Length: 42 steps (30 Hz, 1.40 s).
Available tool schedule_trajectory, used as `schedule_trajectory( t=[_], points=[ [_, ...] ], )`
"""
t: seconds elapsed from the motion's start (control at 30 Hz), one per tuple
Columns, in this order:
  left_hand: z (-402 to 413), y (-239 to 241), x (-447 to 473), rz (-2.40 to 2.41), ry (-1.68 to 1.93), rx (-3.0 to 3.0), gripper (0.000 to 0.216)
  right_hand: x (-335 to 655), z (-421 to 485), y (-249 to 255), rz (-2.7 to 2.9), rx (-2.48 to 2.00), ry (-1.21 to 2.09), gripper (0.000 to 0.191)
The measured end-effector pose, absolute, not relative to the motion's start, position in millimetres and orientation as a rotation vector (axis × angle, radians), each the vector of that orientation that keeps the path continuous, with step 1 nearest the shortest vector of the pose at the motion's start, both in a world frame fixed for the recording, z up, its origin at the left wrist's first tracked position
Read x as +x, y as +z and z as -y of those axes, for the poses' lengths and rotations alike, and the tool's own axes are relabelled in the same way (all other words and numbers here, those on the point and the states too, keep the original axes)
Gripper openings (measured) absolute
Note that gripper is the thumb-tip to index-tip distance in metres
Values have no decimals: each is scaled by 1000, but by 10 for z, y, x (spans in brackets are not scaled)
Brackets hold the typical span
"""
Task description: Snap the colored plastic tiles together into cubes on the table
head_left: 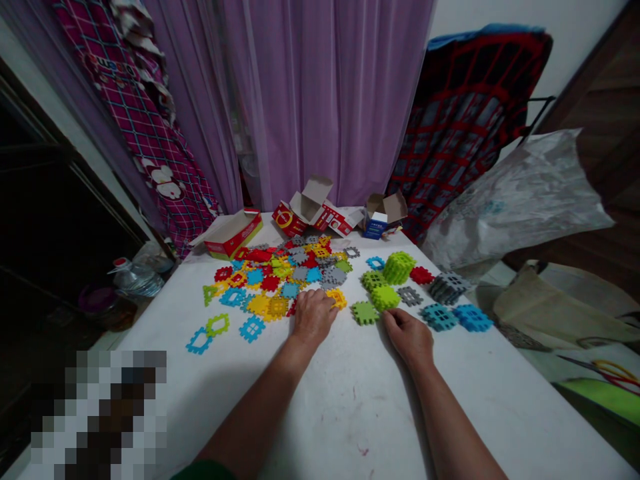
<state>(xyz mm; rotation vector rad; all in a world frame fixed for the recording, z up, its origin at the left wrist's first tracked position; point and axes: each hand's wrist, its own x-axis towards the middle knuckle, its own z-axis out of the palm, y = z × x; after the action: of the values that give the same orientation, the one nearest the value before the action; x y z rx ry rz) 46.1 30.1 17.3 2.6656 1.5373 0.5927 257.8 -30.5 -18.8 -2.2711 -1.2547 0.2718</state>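
My left hand (314, 319) lies over the near edge of a heap of plastic interlocking tiles, its fingers slightly apart and bent down. Beside its thumb is a yellow tile (337, 299) with a cut-out. A yellow window tile (278, 307) and a blue tile (290, 290) lie left of those fingers. My right hand (410, 339) rests on the table, fingers curled in, with no tile visible in it. Just beyond its fingertips stands a low lime green stack (385, 298). A green tile (365, 313) lies left of that stack, and a teal-blue window-tile stack (439, 317) is to the right.
A tall lime stack (399, 267), a grey stack (449, 288) and a blue stack (473, 318) stand at right. Opened cartons, one red and yellow (234, 237), another blue (375, 225), line the back of the white table (340, 413). Scissors (607, 370) lie beyond its right edge.
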Motion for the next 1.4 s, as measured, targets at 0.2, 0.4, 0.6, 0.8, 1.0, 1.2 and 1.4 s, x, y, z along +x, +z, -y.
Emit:
schedule_trajectory(
  t=[0.2, 0.4, 0.6, 0.8, 1.0, 1.2, 1.4],
  points=[
    [-259, 187, 200, -1592, 652, 2611, 13, 2572, 306, -184, 1256, -2264, 238, 29],
    [-182, 125, -26, -1664, 635, 2555, 12, 2573, 312, -184, 1286, -2267, 232, 31],
    [-83, 35, 59, -1536, 591, 2525, 15, 2582, 317, -202, 1292, -2250, 230, 31],
    [-121, -15, 108, -1635, 471, 2597, 24, 2590, 318, -206, 1305, -2275, 258, 35],
    [-150, -9, 244, -1688, 396, 2689, 27, 2595, 314, -211, 1304, -2283, 246, 34],
    [-198, -15, 284, -1671, 380, 2694, 28, 2599, 312, -221, 1284, -2266, 252, 34],
    [-243, -20, 316, -1654, 378, 2711, 30, 2604, 313, -228, 1294, -2243, 229, 33]
  ],
)
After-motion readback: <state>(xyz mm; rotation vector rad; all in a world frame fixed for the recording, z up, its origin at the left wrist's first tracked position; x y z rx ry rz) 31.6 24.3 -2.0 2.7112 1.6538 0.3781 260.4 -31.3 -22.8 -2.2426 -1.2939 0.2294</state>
